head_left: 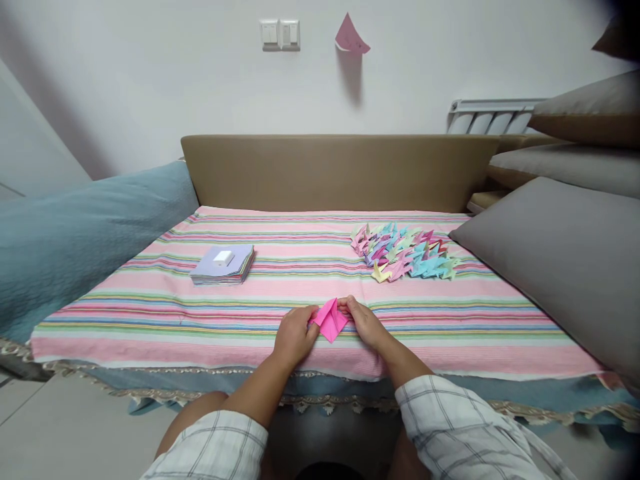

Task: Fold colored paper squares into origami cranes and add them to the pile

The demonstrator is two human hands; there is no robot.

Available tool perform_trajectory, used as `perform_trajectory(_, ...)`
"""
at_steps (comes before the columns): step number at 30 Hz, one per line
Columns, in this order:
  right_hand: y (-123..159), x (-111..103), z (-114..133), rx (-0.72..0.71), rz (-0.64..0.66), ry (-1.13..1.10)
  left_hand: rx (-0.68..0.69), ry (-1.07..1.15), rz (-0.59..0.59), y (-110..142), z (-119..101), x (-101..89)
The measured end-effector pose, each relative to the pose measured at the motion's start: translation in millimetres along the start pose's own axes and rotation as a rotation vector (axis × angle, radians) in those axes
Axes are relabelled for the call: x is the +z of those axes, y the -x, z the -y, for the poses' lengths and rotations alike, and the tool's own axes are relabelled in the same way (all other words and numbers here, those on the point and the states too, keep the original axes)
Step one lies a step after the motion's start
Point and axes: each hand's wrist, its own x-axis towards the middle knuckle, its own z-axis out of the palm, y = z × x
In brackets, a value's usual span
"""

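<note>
A bright pink sheet of origami paper, folded into a diamond-like shape with raised flaps, is held just above the striped cloth near its front edge. My left hand pinches its left side between thumb and fingers. On the right side, my right hand has its fingers closed at the paper's upper right edge. Beyond my right hand lies a cluster of folded paper cranes in pink, blue, green, yellow and purple. To the far left sits a stack of square coloured paper with a small white block on top.
The pink striped cloth covers a sofa seat. Behind it rises a brown backrest. Grey cushions are piled on the right, and a blue-covered armrest bounds the left. A pink paper hangs on the wall beside light switches.
</note>
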Motion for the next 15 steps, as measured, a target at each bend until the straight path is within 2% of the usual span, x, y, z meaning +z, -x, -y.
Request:
perform_trajectory(4, -1.3, -1.5, -2.9, -0.03, 0.021, 0.128, 0.018, 0.005, -0.002, 0.6, -0.4, -0.9)
perform_trajectory(8, -2.4, 0.2, -9.0, 0.013, 0.053, 0.131, 0.026, 0.006, -0.008, 0.4, 0.4, -0.3)
perform_trajectory(15, -1.6, 3.1, -11.8, -0.029, -0.087, 0.225, 0.039, -0.001, -0.014, 0.5, 0.9, 1.0)
